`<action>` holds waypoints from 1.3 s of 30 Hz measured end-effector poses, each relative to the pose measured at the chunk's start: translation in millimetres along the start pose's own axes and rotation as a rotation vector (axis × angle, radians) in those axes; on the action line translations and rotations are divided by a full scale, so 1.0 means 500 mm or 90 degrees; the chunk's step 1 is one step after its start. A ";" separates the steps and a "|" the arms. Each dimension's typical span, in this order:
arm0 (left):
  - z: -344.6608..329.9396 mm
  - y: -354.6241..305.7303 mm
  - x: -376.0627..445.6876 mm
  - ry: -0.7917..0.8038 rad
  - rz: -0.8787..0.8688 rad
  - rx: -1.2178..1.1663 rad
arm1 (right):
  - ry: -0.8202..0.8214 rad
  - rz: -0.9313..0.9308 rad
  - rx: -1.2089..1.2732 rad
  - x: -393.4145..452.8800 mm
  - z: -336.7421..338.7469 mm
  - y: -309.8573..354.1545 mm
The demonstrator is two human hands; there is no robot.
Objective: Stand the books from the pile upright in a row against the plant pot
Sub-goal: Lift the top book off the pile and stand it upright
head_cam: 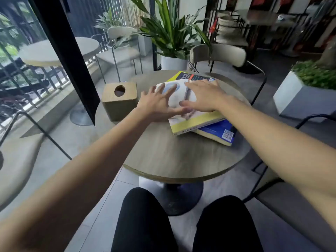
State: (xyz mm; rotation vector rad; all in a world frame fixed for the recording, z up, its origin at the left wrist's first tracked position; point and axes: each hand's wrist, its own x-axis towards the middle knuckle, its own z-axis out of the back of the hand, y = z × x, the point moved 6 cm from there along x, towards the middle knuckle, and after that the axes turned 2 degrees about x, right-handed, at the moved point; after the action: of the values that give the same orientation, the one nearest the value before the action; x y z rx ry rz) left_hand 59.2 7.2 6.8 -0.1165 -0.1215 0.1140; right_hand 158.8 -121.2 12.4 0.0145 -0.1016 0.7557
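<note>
Lying flat in a loose pile on the far right part of our round wooden table (178, 157), the books are all still down, none upright. Our top book (183, 113), white with a yellow border, rests crookedly over a blue book (218, 131) whose barcode corner sticks out toward us, and a yellow and black book (192, 76) shows at the far end. We have our right hand (203, 97) spread flat, palm down, on the top cover, fingers apart. We have our left hand (156, 104) with fingers splayed wide at the book's left edge, thumb touching the cover near the right hand; neither hand is closed around anything. Left of the pile stands a wooden tissue box (119, 100). Beyond the table, behind a chair (218, 53), a white plant pot (173, 62) with a leafy plant stands well apart from the books.
</note>
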 end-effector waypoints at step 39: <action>0.056 -0.004 0.073 -0.291 0.002 -0.215 | -0.568 -0.001 0.477 0.029 0.192 0.089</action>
State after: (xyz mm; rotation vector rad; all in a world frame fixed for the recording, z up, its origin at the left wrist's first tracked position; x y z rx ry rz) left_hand 91.7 12.8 38.9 -0.4266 -0.5982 0.1204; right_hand 130.8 -83.8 108.1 1.0688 -0.6592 0.7022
